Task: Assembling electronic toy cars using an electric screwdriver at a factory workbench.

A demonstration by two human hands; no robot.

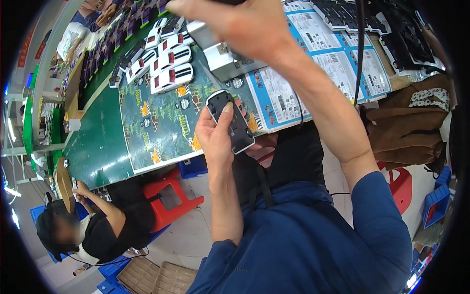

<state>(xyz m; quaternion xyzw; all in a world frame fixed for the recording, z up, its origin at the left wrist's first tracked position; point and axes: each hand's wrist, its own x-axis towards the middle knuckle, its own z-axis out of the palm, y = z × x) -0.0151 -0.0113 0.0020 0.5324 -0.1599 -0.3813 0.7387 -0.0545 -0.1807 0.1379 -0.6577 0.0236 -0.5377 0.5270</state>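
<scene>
My left hand (218,134) grips a toy car (235,128) with its black underside turned up and a thin white body edge around it. The thumb presses on the base, near the table's front edge. Raised over a grey metal box (215,51) is my right hand (254,29), slightly blurred. One digit stretches to the left; its other fingers are hidden or cut off by the top of the picture, where a dark thing shows beside them. Several white toy cars (171,73) with dark windows and red rear parts stand close together left of the box.
Printed sheets (318,63) cover the table's right side; a patterned jungle sheet (166,122) lies in front. A black cable (361,54) hangs at the right. More black car bases (338,17) lie far right. Another person (98,220) sits left, by a red stool (171,201).
</scene>
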